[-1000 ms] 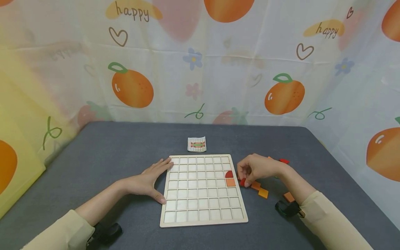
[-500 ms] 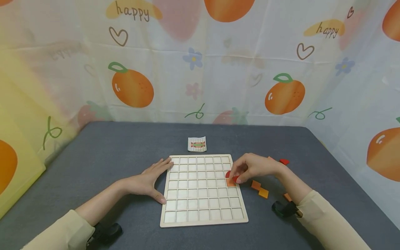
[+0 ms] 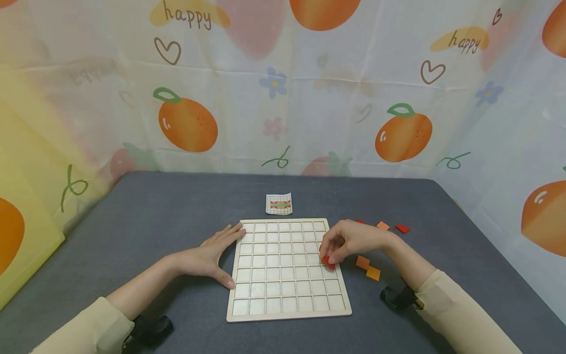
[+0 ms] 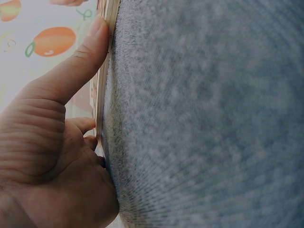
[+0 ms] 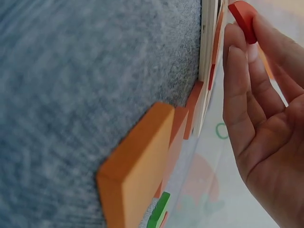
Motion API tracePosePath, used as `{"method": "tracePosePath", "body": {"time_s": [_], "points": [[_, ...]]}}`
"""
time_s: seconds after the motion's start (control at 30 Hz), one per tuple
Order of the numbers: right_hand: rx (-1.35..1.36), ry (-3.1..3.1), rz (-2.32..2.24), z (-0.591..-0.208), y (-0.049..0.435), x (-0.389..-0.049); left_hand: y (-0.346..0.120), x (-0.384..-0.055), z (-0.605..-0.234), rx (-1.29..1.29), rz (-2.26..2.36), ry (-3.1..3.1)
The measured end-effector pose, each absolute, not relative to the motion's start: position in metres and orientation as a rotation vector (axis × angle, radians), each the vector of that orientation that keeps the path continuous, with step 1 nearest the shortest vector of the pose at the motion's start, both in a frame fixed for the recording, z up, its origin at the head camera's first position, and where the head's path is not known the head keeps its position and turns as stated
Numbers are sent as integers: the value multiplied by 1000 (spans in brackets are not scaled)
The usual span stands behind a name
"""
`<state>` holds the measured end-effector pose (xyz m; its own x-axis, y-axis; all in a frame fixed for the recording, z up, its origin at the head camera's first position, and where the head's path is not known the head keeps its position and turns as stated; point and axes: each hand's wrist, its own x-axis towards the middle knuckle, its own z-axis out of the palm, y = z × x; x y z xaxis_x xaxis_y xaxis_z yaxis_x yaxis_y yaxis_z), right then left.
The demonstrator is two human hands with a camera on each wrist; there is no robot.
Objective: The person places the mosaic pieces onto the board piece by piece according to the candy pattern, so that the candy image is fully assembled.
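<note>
A pale wooden grid board (image 3: 287, 284) lies on the dark table. My left hand (image 3: 201, 258) rests along its left edge, fingers spread, with the thumb (image 4: 97, 35) against the board's side. Between thumb and fingers, my right hand (image 3: 353, 241) pinches a small red tile (image 5: 244, 21) with a curved edge. In the head view this tile is over the right column of cells, near the board's right rim. The right wrist view shows it tilted and raised off the board. An orange tile (image 5: 217, 40) lies on the board, mostly hidden by my fingers in the head view.
Right of the board lie an orange square tile (image 3: 362, 262) and a yellow-orange one (image 3: 373, 273). Behind my right wrist are another orange tile (image 3: 382, 225) and a red tile (image 3: 402, 229). A green tile (image 5: 159, 211) shows in the right wrist view. A small pattern card (image 3: 279, 204) lies beyond the board.
My right hand has carried the red tile leftward from the table beside the board to over the right column, then slightly nearer to me. My left hand has stayed in place.
</note>
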<state>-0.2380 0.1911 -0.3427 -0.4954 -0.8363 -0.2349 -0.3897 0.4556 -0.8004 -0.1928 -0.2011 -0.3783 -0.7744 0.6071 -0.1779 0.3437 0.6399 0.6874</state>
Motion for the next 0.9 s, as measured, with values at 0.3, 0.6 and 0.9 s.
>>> {"method": "tracePosePath", "body": {"time_s": [0.3,0.6,0.9], "points": [[-1036,2062,-898,-343,188,-237,-201,-193,-379,747,915,2467],[-1062,2070,-865,-345,186,-237,-201,-192,-378,755,920,2465],[-1081,2101,-831,-348,186,-239,-201,-192,-380,767,926,2468]]}}
